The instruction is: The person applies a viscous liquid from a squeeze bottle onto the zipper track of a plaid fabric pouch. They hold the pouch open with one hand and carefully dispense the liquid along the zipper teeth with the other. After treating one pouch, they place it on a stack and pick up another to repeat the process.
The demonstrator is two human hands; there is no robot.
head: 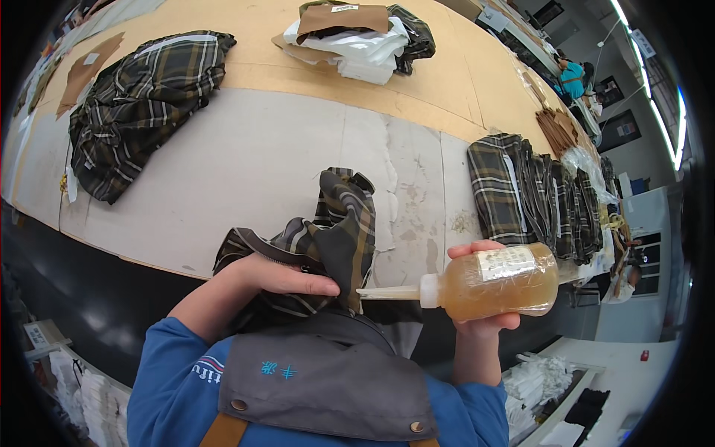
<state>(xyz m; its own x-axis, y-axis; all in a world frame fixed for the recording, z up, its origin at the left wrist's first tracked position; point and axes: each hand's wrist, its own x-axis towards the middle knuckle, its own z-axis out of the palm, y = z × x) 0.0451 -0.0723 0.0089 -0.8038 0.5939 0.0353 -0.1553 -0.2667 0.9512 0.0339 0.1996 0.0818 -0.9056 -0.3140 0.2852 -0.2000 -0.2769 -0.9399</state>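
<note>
My left hand (287, 276) grips a plaid garment (296, 237) with a zipper along one edge, bunched at the near edge of the table. Its thumb lies on the cloth by a dark panel. My right hand (486, 321) holds a squeeze bottle (508, 282) of amber liquid on its side; the bottle bears a label. Its long narrow nozzle (391, 293) points left, the tip at the garment just right of my left thumb. Whether liquid comes out cannot be seen.
A heap of plaid cloth (151, 106) lies at the left of the table (240, 145). Folded plaid garments (497, 184) stand in a row at the right. White bags and brown paper (343, 19) are piled at the far side. A person in turquoise (572, 78) is in the background.
</note>
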